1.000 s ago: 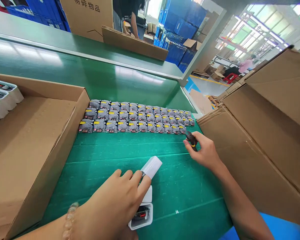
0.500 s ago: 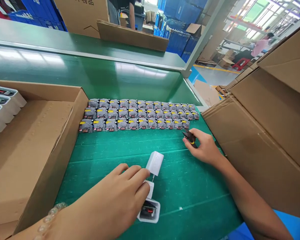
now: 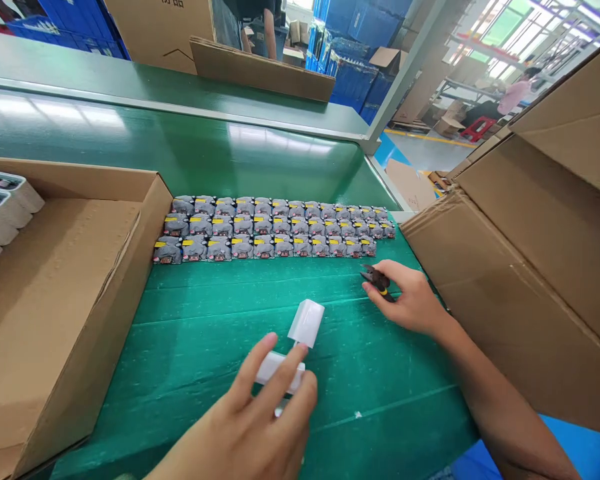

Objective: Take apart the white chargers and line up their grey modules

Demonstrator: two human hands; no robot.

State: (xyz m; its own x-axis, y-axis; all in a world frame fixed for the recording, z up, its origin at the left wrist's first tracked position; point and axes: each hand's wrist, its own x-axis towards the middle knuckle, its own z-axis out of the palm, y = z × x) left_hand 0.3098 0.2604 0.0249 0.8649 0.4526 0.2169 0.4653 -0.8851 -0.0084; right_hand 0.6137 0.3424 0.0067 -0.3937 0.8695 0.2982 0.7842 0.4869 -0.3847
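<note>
My right hand (image 3: 413, 293) is closed around a pair of cutting pliers (image 3: 378, 281), dark with a yellow band, their jaws pointing left. Over several white plastic pieces lies my left hand (image 3: 260, 413), its fingers spread. A white plastic cap (image 3: 306, 323) sticks out beyond its fingertips, the middle finger at the cap's near end. Another white piece (image 3: 280, 371) shows between the fingers; the hand hides much of it. Past both hands, grey packaged items (image 3: 264, 248) with yellow patches stand in three rows on the green work surface (image 3: 215, 300).
To the left, an open cardboard box (image 3: 80, 267) holds several white cases (image 3: 10, 207). A large carton (image 3: 520, 287) borders the right side. Behind the rows runs a green ledge (image 3: 180, 100) with a cardboard strip (image 3: 260, 72). Two people are in the background.
My left hand has loosened and spread its fingers, and now covers the white case with red and black contents. The pliers' jaws look wider apart. My view has shifted slightly.
</note>
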